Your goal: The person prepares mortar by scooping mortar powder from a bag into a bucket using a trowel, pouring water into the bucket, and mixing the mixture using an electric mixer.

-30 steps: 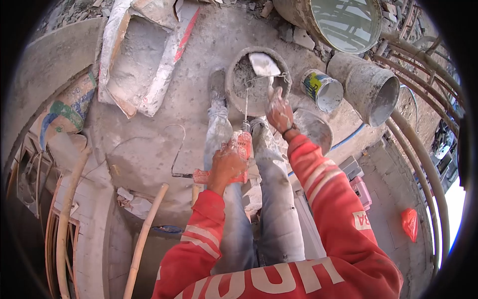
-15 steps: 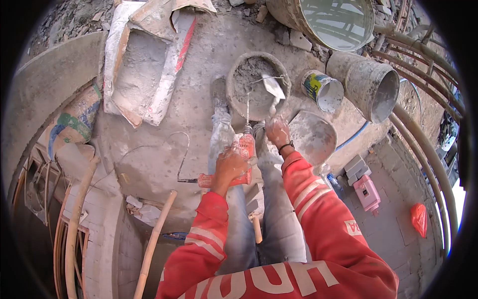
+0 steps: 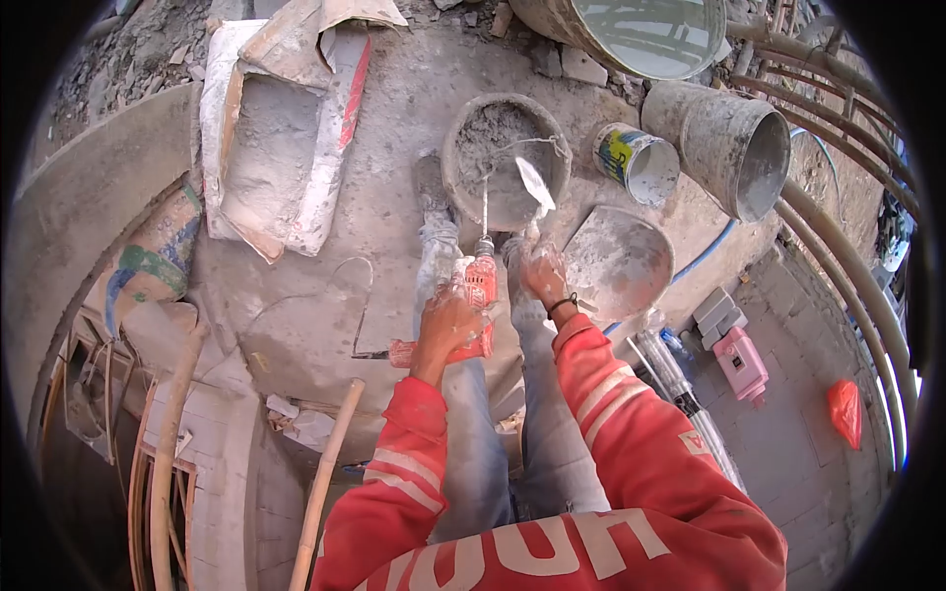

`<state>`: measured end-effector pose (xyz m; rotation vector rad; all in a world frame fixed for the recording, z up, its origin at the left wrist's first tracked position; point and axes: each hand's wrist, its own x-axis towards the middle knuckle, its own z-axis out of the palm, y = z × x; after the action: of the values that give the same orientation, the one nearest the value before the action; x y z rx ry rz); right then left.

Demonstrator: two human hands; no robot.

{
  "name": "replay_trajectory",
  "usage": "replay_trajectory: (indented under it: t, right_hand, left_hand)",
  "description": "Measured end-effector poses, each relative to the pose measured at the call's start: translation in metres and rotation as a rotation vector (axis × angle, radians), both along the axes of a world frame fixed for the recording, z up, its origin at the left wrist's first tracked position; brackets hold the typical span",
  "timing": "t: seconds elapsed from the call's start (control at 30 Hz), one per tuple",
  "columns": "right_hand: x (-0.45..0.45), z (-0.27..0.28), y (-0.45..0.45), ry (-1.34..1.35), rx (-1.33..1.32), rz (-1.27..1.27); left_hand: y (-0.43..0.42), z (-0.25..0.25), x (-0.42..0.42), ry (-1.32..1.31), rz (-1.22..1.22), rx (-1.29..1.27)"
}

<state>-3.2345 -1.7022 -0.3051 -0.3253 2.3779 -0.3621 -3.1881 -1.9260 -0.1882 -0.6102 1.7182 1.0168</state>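
My left hand (image 3: pixel 450 320) is wrapped round a red power drill (image 3: pixel 480 286), whose long mixing rod (image 3: pixel 485 205) reaches over the near side of a round bucket (image 3: pixel 453 163). Grey wet mix (image 3: pixel 498 138) lies in that bucket. In my right hand (image 3: pixel 542 271) is the handle of a trowel (image 3: pixel 535 184), its pale blade tilted over the bucket's right part. A shallow dusty basin (image 3: pixel 621 264) rests just right of my right hand.
An opened bag of grey powder (image 3: pixel 271 148) lies at upper left. Right of the bucket are a paint tin (image 3: pixel 650 169), a tipped drum (image 3: pixel 759 163) and a water barrel (image 3: pixel 655 34). A bamboo pole (image 3: pixel 330 473) stands lower left; a pink case (image 3: pixel 739 362) lies right.
My right hand has drawn back toward me with the trowel, and its blade has turned. The drill stays in my left hand. The view has shifted, showing more of the basin.
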Motion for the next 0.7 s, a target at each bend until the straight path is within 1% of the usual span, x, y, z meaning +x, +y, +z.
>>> replay_trajectory:
  t: [0.03,0.07,0.1,0.17,0.23,0.3,0.37,0.43,0.47,0.53,0.57,0.6,0.67,0.7]
  right_hand:
    - [-0.020,0.027,-0.019,0.078,-0.004,0.012]
    - [-0.010,0.002,0.000,0.122,0.032,0.070]
    - [0.008,-0.046,0.039,0.163,0.068,0.129]
    - [0.018,-0.045,0.059,0.081,0.073,0.192]
    - [0.027,-0.034,0.070,-0.037,0.054,0.215]
    - [0.029,-0.008,0.070,-0.097,0.054,0.207]
    - [0.022,0.016,0.069,-0.054,0.091,0.196]
    - [0.020,-0.003,0.085,-0.126,0.211,0.181]
    - [0.023,-0.026,0.108,-0.227,0.316,0.173]
    - [0.027,-0.039,0.150,-0.151,0.360,0.338]
    - [0.029,-0.032,0.161,-0.128,0.370,0.348]
    - [0.023,-0.013,0.164,-0.243,0.399,0.281]
    - [0.041,0.003,0.206,-0.151,0.336,0.386]
    - [0.041,0.017,0.216,-0.139,0.303,0.340]
  left_hand:
    - [0.001,0.003,-0.002,-0.003,0.016,-0.021]
    - [0.001,0.004,-0.003,-0.007,0.030,-0.043]
    - [-0.001,0.003,0.000,-0.005,-0.008,0.005]
    - [-0.005,-0.003,0.003,0.006,-0.082,0.096]
    - [-0.003,-0.003,0.002,-0.003,-0.106,0.112]
    - [-0.002,-0.002,0.002,-0.016,-0.094,0.094]
    - [-0.002,-0.003,0.002,-0.026,-0.072,0.074]
    - [-0.002,-0.005,0.002,-0.027,-0.046,0.053]
    - [-0.001,-0.007,0.002,-0.029,-0.033,0.044]
    - [0.001,-0.009,0.002,-0.030,0.005,0.025]
    - [0.003,-0.010,0.003,-0.035,0.021,0.021]
    - [0.006,-0.009,0.004,-0.043,0.046,0.020]
    - [0.012,-0.011,0.003,-0.040,0.108,0.012]
    - [0.015,-0.011,0.002,-0.033,0.156,0.004]
